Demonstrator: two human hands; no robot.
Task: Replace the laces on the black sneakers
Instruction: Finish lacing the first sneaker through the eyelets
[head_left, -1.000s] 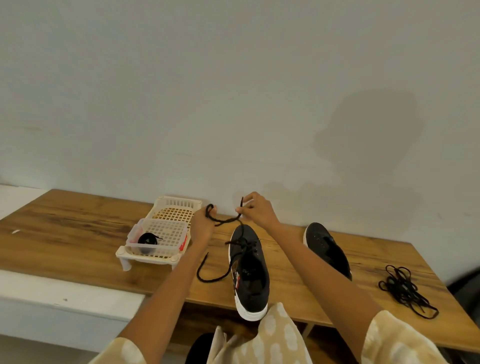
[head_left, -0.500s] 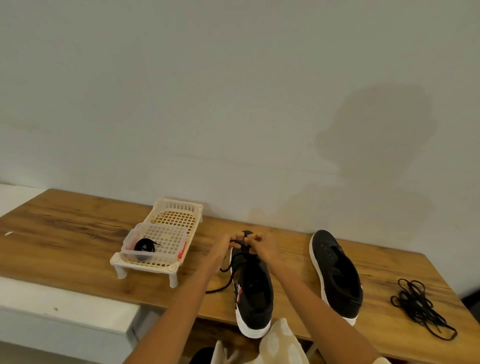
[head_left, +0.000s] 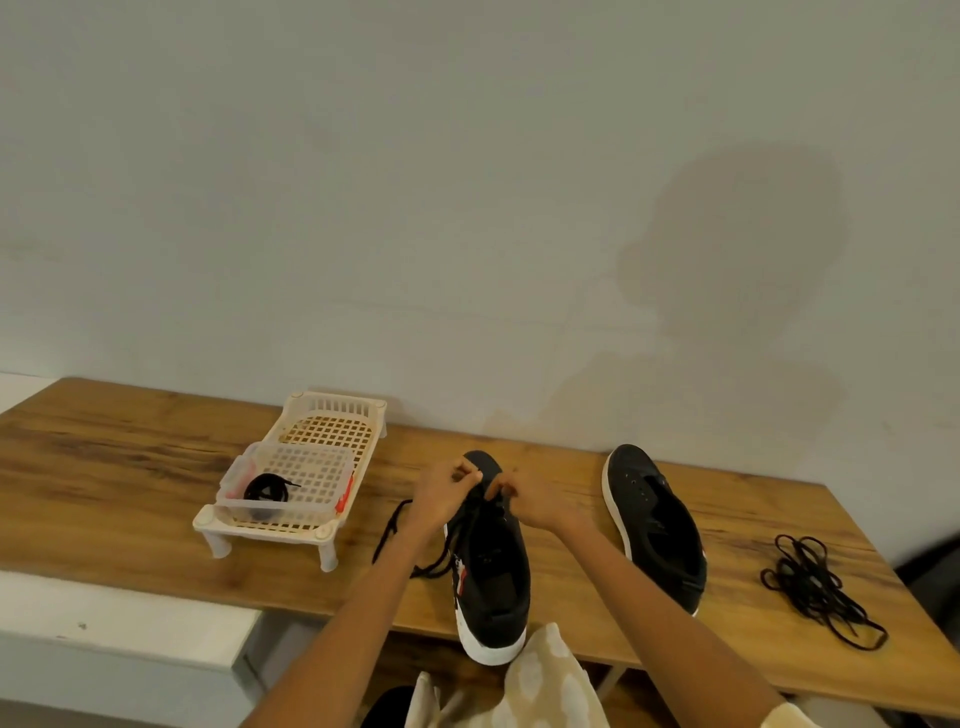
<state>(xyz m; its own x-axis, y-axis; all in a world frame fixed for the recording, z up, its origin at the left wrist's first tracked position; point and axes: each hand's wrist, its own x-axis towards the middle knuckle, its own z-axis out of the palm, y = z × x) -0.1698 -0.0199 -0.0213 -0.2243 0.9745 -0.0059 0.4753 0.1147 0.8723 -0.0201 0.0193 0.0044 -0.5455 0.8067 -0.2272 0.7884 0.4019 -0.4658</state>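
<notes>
Head camera shows that both my hands have come down from the raised position of one second ago and now sit close together over the toe end of the near sneaker (head_left: 491, 561). My left hand (head_left: 445, 493) and my right hand (head_left: 522, 496) each pinch a part of the black lace (head_left: 395, 530) at the front eyelets. A second ago I held the lace stretched high above the shoe; now it is drawn low, so I judge that this crossing is being tightened and the next eyelets come after. The loose end of the lace lies curved on the desk (head_left: 130, 493) left of the shoe.

The sneaker is black woven fabric with a thick white rubber sole and a small red mark on its side. The second sneaker (head_left: 654, 525) stands to the right, its eyelets without lace. A tangled lace pile (head_left: 815, 587), thin and limp, lies far right. The cream plastic rack (head_left: 332, 415) has a grid floor, and a clear box (head_left: 311, 467) on it holds a coiled lace (head_left: 266, 492). The desk is wood with dark grain.
</notes>
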